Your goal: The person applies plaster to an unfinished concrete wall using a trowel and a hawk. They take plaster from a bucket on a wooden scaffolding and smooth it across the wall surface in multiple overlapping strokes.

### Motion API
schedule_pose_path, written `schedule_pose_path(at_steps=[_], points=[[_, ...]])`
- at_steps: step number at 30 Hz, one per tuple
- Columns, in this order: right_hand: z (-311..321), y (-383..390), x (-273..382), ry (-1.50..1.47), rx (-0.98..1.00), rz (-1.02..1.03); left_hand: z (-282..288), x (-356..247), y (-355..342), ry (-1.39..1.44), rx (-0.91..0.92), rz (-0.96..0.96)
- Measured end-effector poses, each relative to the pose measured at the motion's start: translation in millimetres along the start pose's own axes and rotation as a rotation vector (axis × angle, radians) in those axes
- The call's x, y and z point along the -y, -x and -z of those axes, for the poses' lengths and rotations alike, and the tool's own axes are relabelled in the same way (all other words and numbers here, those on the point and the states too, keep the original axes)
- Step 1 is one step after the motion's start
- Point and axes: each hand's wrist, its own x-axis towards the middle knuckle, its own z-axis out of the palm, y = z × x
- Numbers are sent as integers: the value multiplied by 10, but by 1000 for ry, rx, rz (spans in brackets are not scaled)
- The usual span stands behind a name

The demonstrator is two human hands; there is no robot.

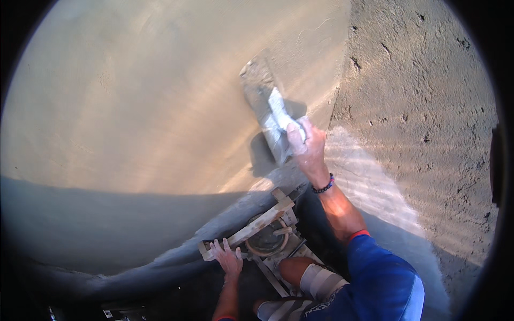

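Note:
My right hand [305, 142] is closed round the pale handle of a plastering trowel [262, 101], whose long blade lies near or against the wall [160, 107]. Motion blurs the blade a little, and its shadow falls on the plaster beside it. Lower down, my left hand [229, 259] rests with fingers spread at the near end of a wooden bar [262, 220]. Just beyond that hand, partly under the bar, stands a round bucket [266, 241] with a dark inside.
Smooth damp plaster covers the left wall area; rough, pitted render [417, 107] lies to the right, with a paler patch [369, 171] at its lower left. Boards [273, 275] run below the bucket by my knees. Shadow darkens the lower wall.

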Motion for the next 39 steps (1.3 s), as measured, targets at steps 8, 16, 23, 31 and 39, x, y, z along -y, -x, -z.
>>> schedule_pose_path(at_steps=[8,16,23,31,39], points=[[-523,1161,112,-459,433,-82,-461,337,-143,27,-29,-83],[899,-161,-781,-332,-162,-163,-913,478,-109,1,-34,-139],[294,-184,-924,238,-262,21,-905,446,-81,-25,-68,-163],[481,384,-699,85,-188,92,-1002,510,-86,-72,-96,-160],[543,117,-1819,353,-192,-65,-1154,618,-26,-45,-186,-199]])
